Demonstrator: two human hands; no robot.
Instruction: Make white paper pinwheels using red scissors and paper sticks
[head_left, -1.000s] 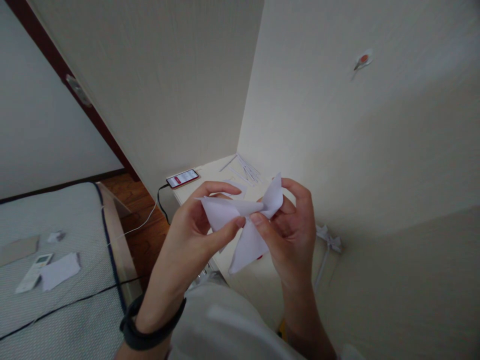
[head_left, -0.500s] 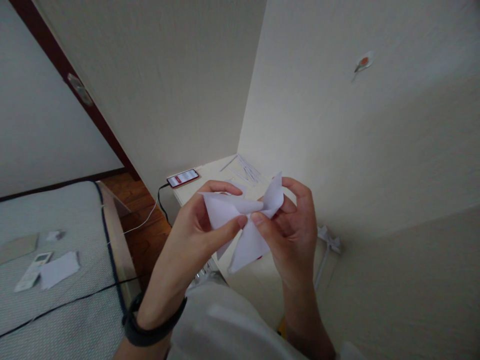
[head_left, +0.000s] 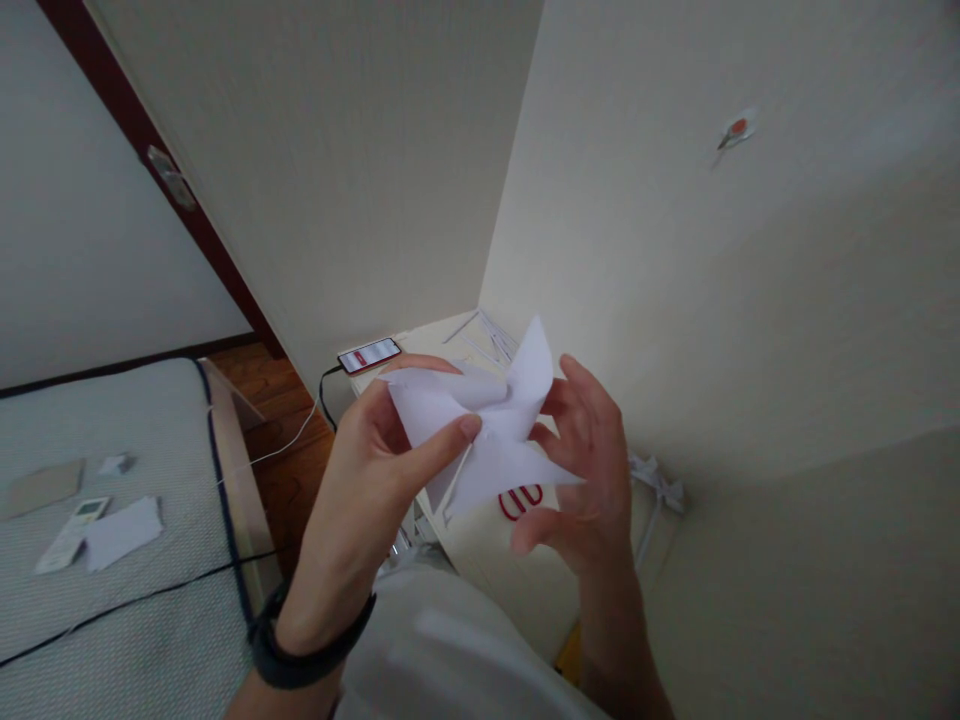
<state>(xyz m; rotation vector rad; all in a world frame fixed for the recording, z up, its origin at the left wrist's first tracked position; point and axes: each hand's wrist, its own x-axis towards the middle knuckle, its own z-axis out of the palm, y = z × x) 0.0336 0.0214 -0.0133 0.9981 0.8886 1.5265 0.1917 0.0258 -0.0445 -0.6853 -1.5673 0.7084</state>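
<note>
My left hand (head_left: 401,440) pinches a white paper pinwheel (head_left: 499,460), its thumb pressed near the centre where the folded points meet. One blade stands up at the top, and another sticks out flat to the right. Beside that right blade my right hand (head_left: 589,460) is open, thumb and fingers spread apart. Some of its fingertips pass behind the paper's edge, so I cannot tell whether they touch it. Below the pinwheel, red scissor handles (head_left: 520,500) lie on the white table (head_left: 499,560), partly covered by the paper.
A plugged-in phone (head_left: 370,355) and thin white paper sticks (head_left: 491,338) lie at the table's back. Another white pinwheel on a stick (head_left: 660,485) is at the right. On the bed (head_left: 150,630) are a remote control (head_left: 73,535), paper sheets (head_left: 124,533) and a cable.
My right hand has let go of the pinwheel and opened, moving a little right and down. The right blade has sprung outward, and the scissor handles now show. My left hand keeps its pinch.
</note>
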